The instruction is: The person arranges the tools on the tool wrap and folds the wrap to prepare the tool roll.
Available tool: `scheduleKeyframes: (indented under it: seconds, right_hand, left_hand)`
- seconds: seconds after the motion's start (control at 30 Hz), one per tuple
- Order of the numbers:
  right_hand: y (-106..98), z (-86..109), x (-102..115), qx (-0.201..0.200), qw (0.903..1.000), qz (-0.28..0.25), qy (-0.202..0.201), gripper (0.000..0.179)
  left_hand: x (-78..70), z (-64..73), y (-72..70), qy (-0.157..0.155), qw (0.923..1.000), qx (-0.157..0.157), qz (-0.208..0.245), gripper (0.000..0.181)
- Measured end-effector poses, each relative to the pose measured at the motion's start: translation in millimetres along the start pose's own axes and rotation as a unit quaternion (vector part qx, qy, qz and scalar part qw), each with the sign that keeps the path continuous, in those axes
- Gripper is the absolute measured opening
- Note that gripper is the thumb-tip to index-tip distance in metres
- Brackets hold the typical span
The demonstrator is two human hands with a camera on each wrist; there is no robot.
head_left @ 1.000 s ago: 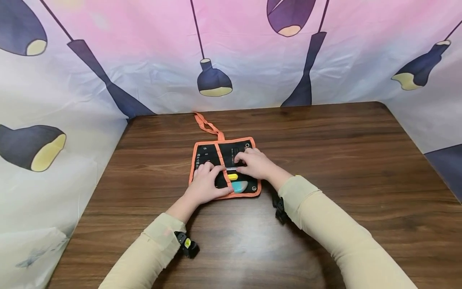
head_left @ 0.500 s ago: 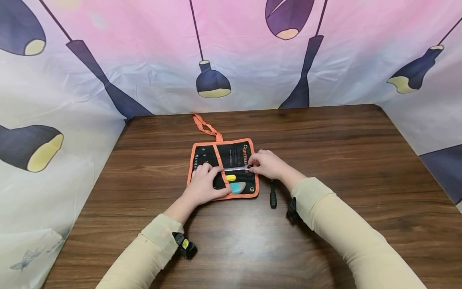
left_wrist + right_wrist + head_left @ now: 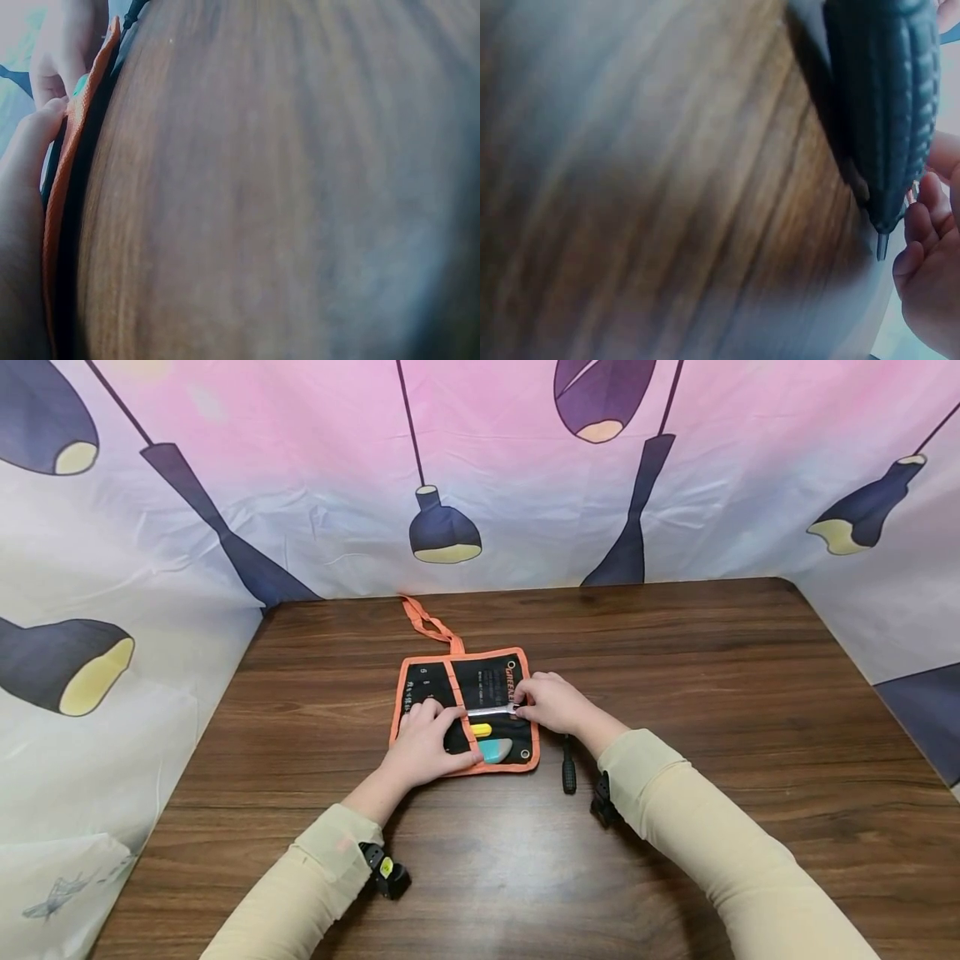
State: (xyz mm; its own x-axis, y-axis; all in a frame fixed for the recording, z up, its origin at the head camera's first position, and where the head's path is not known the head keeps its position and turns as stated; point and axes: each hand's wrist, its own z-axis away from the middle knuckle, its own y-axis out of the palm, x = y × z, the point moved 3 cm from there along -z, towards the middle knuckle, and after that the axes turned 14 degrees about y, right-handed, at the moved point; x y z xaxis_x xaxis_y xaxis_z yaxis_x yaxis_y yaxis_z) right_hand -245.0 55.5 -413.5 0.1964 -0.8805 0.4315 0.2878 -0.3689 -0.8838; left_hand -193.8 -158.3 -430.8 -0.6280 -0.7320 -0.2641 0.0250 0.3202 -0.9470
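Note:
A black tool pouch (image 3: 481,681) with orange trim lies unfolded on the table, pockets on its left half. My left hand (image 3: 427,743) rests on the pocket side, thumb and index finger apart along the orange pocket edge. A silver wrench (image 3: 489,711) sticks out of a pocket to the right. My right hand (image 3: 558,702) pinches its outer end at the pouch's right edge; the inner end is hidden in the pocket. Below the wrench, a yellow piece (image 3: 482,729) and a teal-and-grey handle (image 3: 496,750) show from other pockets.
A screwdriver with a black ribbed handle (image 3: 569,774) lies right of the pouch, under my right wrist; its handle (image 3: 889,112) looms close in the right wrist view. An orange strap (image 3: 431,620) trails toward the table's back edge. A printed cloth (image 3: 300,527) hangs behind.
My right hand has moved right, from over the pouch to its right edge, exposing more of the wrench and the screwdriver. In the last half second little has shifted. My left hand stays put.

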Motion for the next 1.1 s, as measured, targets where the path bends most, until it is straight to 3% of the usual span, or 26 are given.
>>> scheduleKeyframes:
  seconds: [1.1]
  right_hand:
    - [14.2,-11.3,34.3,-0.01,0.9978,0.062,-0.02,0.015]
  left_hand:
    - [-3.1,1.1,0.4,-0.001,0.9995,0.0,-0.031,0.074]
